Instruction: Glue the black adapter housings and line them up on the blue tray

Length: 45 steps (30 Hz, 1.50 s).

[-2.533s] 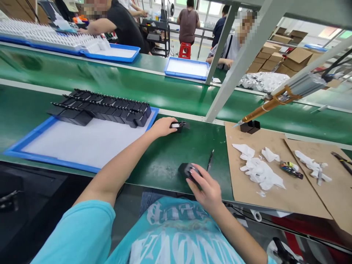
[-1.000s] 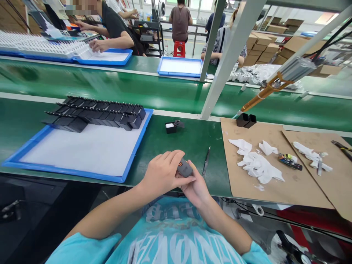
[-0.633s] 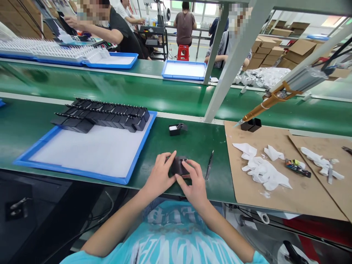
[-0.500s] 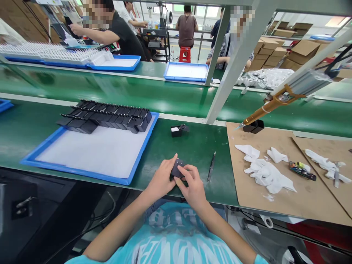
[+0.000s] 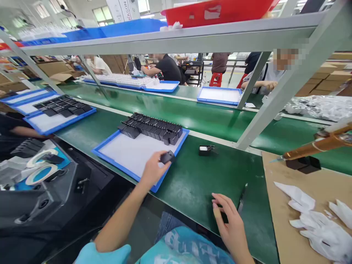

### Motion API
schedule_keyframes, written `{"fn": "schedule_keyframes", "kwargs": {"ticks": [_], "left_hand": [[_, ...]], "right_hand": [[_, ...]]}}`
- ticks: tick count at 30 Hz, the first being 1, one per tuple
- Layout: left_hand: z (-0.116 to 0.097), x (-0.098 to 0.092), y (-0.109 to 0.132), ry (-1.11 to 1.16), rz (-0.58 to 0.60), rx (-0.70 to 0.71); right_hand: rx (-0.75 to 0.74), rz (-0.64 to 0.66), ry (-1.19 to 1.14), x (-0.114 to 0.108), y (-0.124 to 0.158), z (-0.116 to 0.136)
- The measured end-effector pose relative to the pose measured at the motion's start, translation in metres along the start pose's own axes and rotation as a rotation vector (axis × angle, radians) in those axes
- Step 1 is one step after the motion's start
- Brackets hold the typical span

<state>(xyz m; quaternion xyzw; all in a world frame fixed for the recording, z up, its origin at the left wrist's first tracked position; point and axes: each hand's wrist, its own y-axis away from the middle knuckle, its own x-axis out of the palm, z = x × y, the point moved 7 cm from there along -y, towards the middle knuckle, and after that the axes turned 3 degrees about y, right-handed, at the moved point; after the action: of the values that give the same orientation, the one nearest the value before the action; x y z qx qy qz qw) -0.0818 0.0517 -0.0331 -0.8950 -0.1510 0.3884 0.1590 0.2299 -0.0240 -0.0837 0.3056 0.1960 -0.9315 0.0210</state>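
Observation:
My left hand [image 5: 154, 170] is closed on a small black adapter case [image 5: 167, 157], holding it above the right side of a blue-rimmed tray [image 5: 110, 158] lined with white. Rows of similar black cases [image 5: 154, 126] with thin prongs on top fill the back of that tray. Low over the green bench, my right hand [image 5: 228, 220] has its fingers curved and the thumb apart; I see nothing held in it. Just right of it lie dark tweezers [image 5: 242, 198]. Farther back, a black case with a white inside [image 5: 205, 149] rests on the bench, its lid-like part open.
Cardboard [image 5: 271, 183] with crumpled white tissues [image 5: 316, 227] covers the bench at right, under an orange dispenser [image 5: 316, 145]. A grey post [image 5: 275, 95] rises behind the bench. More trays [image 5: 51, 126] stand at left near another person's arm [image 5: 26, 131]. Co-workers sit across.
The view has swung left. My hands, together around the black case before, have parted: the left has carried the case to the tray, while the right has let go and stays over the bench.

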Motion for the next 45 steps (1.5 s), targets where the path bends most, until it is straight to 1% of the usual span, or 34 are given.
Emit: {"fn": "schedule_keyframes", "kwargs": {"ticks": [2, 3, 4, 6, 8, 10, 12, 14, 16, 17, 18, 19, 22, 23, 25, 27, 29, 31, 33, 34, 36, 38, 39, 41, 42, 43, 45], "left_hand": [[0.042, -0.03, -0.033, -0.185, -0.071, -0.085], [0.063, -0.042, -0.049, -0.297, -0.083, -0.135], [0.08, -0.053, -0.065, -0.341, -0.099, -0.167], [0.107, -0.068, -0.091, -0.398, -0.121, -0.21], [0.123, -0.076, -0.109, -0.435, -0.139, -0.241], [0.132, -0.082, -0.119, -0.469, -0.155, -0.271], [0.136, -0.086, -0.122, -0.497, -0.178, -0.298], [0.135, -0.09, -0.121, -0.517, -0.203, -0.308], [0.128, -0.087, -0.12, -0.517, -0.19, -0.283], [0.123, -0.081, -0.119, -0.504, -0.152, -0.257], [0.117, -0.072, -0.118, -0.481, -0.083, -0.223], [0.111, -0.059, -0.117, -0.446, 0.014, -0.183], [0.09, -0.011, -0.11, -0.309, 0.349, -0.055], [0.083, 0.002, -0.108, -0.268, 0.43, -0.02], [0.072, 0.02, -0.107, -0.217, 0.516, 0.026], [0.063, 0.027, -0.108, -0.209, 0.539, 0.045], [0.052, 0.028, -0.109, -0.233, 0.53, 0.05], [0.034, 0.03, -0.107, -0.251, 0.517, 0.063], [0.007, 0.04, -0.103, -0.223, 0.511, 0.117], [-0.009, 0.049, -0.1, -0.193, 0.517, 0.163], [-0.044, 0.074, -0.095, -0.132, 0.545, 0.278], [-0.071, 0.105, -0.093, -0.1, 0.62, 0.367], [-0.08, 0.121, -0.094, -0.094, 0.67, 0.379], [-0.088, 0.146, -0.099, -0.102, 0.751, 0.347], [-0.09, 0.155, -0.102, -0.113, 0.771, 0.32], [-0.092, 0.16, -0.103, -0.128, 0.773, 0.297], [-0.096, 0.16, -0.098, -0.155, 0.749, 0.275]], "right_hand": [[0.045, 0.028, -0.04, 0.001, 0.001, -0.004], [0.049, 0.036, -0.054, 0.001, 0.001, -0.004], [0.043, 0.037, -0.062, 0.002, 0.0, -0.003], [0.036, 0.035, -0.063, 0.003, -0.001, -0.001], [0.043, 0.033, -0.063, 0.003, -0.002, -0.002], [0.057, 0.043, -0.075, 0.005, -0.002, -0.004], [0.079, 0.06, -0.094, 0.006, -0.002, -0.005], [0.097, 0.068, -0.105, 0.007, -0.001, -0.006], [0.099, 0.066, -0.102, 0.006, -0.001, -0.005], [0.093, 0.065, -0.095, 0.006, -0.001, -0.004], [0.081, 0.063, -0.085, 0.005, -0.002, -0.003], [0.065, 0.06, -0.072, 0.005, -0.003, -0.001], [0.023, 0.045, -0.03, 0.004, -0.005, 0.001], [0.009, 0.038, -0.018, 0.004, -0.005, 0.002], [-0.013, 0.023, -0.005, 0.003, -0.005, 0.004], [-0.036, 0.007, -0.015, 0.002, -0.005, 0.007], [-0.038, -0.017, -0.054, -0.005, -0.004, 0.008], [-0.014, -0.087, -0.09, -0.02, -0.004, 0.005], [0.046, -0.206, -0.114, -0.044, -0.006, -0.005], [0.084, -0.265, -0.125, -0.057, -0.008, -0.011], [0.158, -0.35, -0.15, -0.081, -0.012, -0.025], [0.199, -0.406, -0.158, -0.1, -0.018, -0.036], [0.209, -0.428, -0.159, -0.106, -0.02, -0.039], [0.227, -0.446, -0.166, -0.114, -0.023, -0.045], [0.238, -0.436, -0.171, -0.115, -0.024, -0.046], [0.25, -0.416, -0.172, -0.114, -0.025, -0.047], [0.265, -0.363, -0.16, -0.108, -0.025, -0.047]]}}
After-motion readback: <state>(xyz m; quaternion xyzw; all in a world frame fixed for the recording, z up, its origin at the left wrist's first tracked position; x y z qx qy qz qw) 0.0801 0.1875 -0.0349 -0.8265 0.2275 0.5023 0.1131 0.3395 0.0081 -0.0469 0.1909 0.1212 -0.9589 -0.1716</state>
